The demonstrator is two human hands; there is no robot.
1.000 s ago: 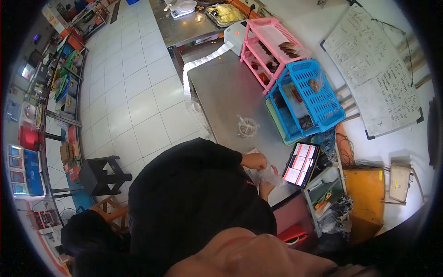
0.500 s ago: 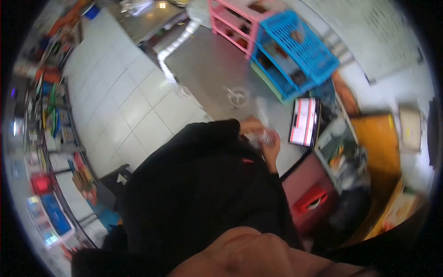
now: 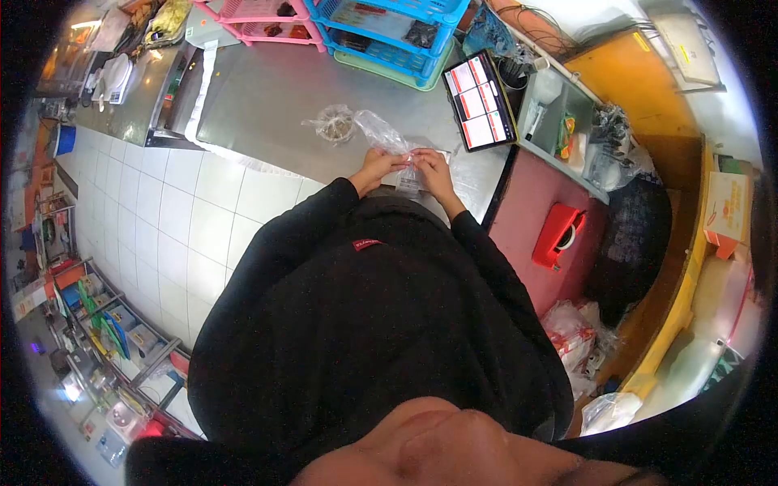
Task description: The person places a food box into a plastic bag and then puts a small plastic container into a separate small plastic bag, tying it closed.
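Observation:
Both hands meet over the near edge of the metal table (image 3: 267, 105). My left hand (image 3: 378, 168) pinches a clear plastic bag (image 3: 381, 130) from the left side. Opposite it, my right hand (image 3: 431, 168) grips the same plastic with its fingertips, close to the left fingers. The bag's loose part stretches up and left across the tabletop. Beside it lies a clear bag bundle (image 3: 335, 124) with something brownish inside, touched by neither hand. More crinkled plastic shows beneath and right of my hands.
A tablet (image 3: 480, 102) stands right of my hands. Behind are a blue rack (image 3: 389, 49) and a pink rack (image 3: 271, 31). To the right are a grey-green bin (image 3: 539, 121) and a red tape dispenser (image 3: 557, 235) on a dark red surface. A scale (image 3: 116, 79) sits far left.
The view has swung, so the table, racks and tablet appear higher and turned. My hands are still together on the plastic and now show more clearly, with both arms in view.

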